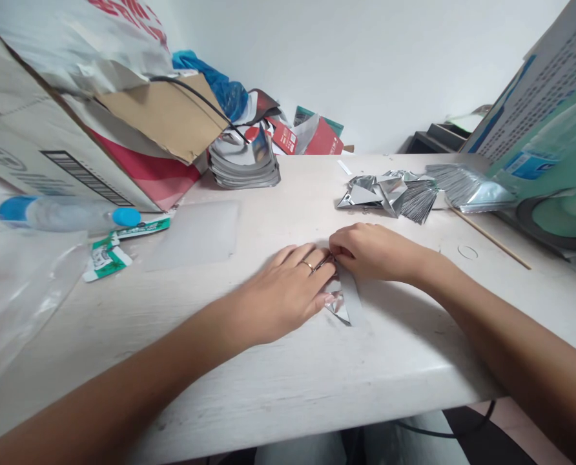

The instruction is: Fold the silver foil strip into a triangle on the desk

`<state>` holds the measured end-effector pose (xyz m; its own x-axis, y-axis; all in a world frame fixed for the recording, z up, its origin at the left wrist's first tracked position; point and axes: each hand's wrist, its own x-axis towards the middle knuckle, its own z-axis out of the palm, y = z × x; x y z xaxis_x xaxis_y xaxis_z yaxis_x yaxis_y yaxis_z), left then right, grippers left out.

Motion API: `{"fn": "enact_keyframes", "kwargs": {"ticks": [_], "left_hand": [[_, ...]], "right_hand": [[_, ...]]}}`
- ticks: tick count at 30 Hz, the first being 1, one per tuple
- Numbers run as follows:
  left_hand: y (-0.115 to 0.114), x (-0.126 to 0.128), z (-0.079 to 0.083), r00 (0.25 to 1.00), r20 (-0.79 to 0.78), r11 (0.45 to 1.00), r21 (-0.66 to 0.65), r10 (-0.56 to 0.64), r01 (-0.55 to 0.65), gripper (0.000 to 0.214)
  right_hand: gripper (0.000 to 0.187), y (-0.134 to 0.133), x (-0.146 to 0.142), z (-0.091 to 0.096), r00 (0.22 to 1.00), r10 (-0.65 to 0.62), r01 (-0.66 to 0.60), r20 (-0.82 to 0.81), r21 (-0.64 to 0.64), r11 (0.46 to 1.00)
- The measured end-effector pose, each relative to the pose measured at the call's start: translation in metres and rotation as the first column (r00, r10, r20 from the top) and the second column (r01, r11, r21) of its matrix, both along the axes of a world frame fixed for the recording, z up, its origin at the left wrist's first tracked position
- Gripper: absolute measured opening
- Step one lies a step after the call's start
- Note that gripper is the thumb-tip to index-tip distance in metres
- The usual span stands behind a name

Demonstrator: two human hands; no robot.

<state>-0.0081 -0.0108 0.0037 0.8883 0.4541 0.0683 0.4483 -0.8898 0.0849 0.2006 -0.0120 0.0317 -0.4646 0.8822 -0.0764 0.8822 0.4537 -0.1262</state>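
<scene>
My left hand, with a gold-coloured ring on one finger, and my right hand meet over a silver foil pouch on the white table. Both sets of fingertips grip its upper end, and the hands hide most of that part. Its lower end sticks out toward me, with a crumpled corner and a flat grey strip. Beyond my right hand lies a loose pile of crumpled silver foil pouches.
A curved stack of silver pouches stands at the back, with more pouches and a wooden stick to the right. On the left are a cardboard box, a water bottle, green-and-white packets, and a plastic sheet.
</scene>
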Motion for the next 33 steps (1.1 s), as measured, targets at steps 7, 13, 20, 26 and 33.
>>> {"fn": "enact_keyframes", "kwargs": {"ticks": [7, 13, 20, 26, 33], "left_hand": [[0.0, 0.001, 0.003, 1.0, -0.021, 1.0, 0.002, 0.001, -0.001, 0.033], [-0.001, 0.001, 0.004, 1.0, -0.027, 1.0, 0.006, 0.0, 0.0, 0.034], [0.001, 0.001, 0.003, 1.0, 0.01, 1.0, -0.017, 0.009, -0.009, 0.033], [0.002, 0.001, 0.004, 1.0, -0.026, 1.0, -0.015, 0.016, -0.017, 0.034], [0.003, 0.001, 0.001, 0.999, -0.046, 1.0, -0.007, 0.023, -0.023, 0.039]], "right_hand": [[0.013, 0.003, 0.004, -0.003, 0.998, -0.041, 0.039, -0.041, -0.035, 0.999], [0.015, 0.002, 0.003, 0.002, 0.996, -0.084, 0.082, -0.027, -0.074, 0.994], [0.012, 0.004, 0.004, 0.002, 0.995, -0.092, 0.089, -0.028, -0.085, 0.992], [0.015, 0.008, 0.009, -0.004, 0.996, -0.079, 0.076, -0.043, -0.058, 0.995], [0.022, 0.008, 0.009, -0.008, 0.999, -0.016, 0.015, -0.034, -0.026, 1.0]]}}
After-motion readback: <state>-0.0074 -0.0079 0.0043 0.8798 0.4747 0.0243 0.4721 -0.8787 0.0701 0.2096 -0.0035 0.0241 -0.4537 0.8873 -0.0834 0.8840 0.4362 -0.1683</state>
